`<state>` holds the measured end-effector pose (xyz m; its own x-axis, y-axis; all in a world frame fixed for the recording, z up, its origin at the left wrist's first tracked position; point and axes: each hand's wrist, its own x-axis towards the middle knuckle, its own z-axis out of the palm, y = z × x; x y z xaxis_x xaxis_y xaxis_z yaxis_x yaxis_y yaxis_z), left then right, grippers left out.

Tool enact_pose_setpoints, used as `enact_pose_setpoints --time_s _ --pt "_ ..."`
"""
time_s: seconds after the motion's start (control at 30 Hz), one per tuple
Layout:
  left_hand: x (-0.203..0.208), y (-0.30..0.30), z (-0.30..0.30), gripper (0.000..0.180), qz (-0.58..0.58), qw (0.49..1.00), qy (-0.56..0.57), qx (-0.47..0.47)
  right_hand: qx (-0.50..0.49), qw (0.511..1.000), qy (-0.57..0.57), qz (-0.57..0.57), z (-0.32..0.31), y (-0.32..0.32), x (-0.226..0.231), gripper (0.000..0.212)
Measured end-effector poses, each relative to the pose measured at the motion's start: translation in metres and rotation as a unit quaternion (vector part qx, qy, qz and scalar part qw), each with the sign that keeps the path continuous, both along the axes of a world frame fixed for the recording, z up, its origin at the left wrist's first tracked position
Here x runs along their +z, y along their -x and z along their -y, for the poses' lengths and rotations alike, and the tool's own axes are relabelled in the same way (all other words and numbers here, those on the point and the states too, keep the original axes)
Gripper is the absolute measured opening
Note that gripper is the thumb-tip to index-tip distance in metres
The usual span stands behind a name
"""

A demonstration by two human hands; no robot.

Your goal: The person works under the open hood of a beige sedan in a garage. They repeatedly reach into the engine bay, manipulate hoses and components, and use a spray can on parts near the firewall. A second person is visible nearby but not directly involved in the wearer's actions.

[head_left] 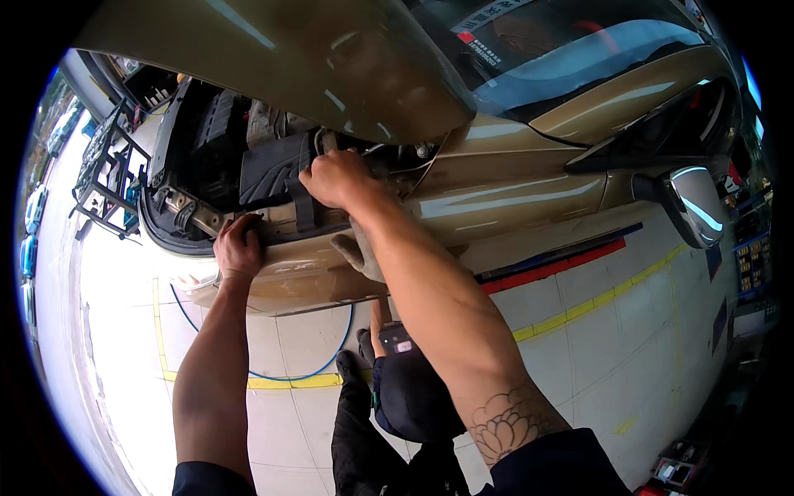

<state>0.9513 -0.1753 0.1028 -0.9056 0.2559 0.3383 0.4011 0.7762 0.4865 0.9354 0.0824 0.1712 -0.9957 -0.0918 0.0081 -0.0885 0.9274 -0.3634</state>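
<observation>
Fender edge (298,248) under left fingers (241,221); engine bay (222,180) open.

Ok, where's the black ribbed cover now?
Head view: the black ribbed cover is left of centre, below the raised hood, above the left hand and just left of the right hand.

The left forearm (212,364) reaches far, left hand (239,246) curled; the right forearm (437,289) slants far left, right hand (337,178) bent-fingered.

Pale tiled workshop floor (289,422), yellow floor lines (579,308), black metal-framed rack (103,165) at left, parked cars (35,208) outside in bright daylight, shelving (753,263) with small compartments at far right
</observation>
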Motion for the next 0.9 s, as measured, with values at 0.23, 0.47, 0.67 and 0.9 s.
enact_pose_setpoints --time_s 0.23,0.47,0.67,0.9 --pt "0.017 -0.006 -0.010 0.026 -0.021 0.999 -0.011 -0.025 0.132 0.987 0.050 -0.072 0.033 -0.078 0.058 0.048" --pt "0.031 0.015 0.008 0.027 -0.036 0.999 0.002 -0.005 0.164 0.969 0.113 -0.145 0.080 -0.048 0.067 0.043" --pt "0.026 0.019 0.026 0.027 -0.042 0.999 -0.026 -0.018 -0.023 0.967 0.221 -0.127 0.063 -0.069 0.062 0.036" --pt "0.043 0.005 0.052 0.033 -0.059 0.995 -0.058 -0.051 -0.167 0.817 0.551 0.030 0.124 -0.116 0.050 0.031"
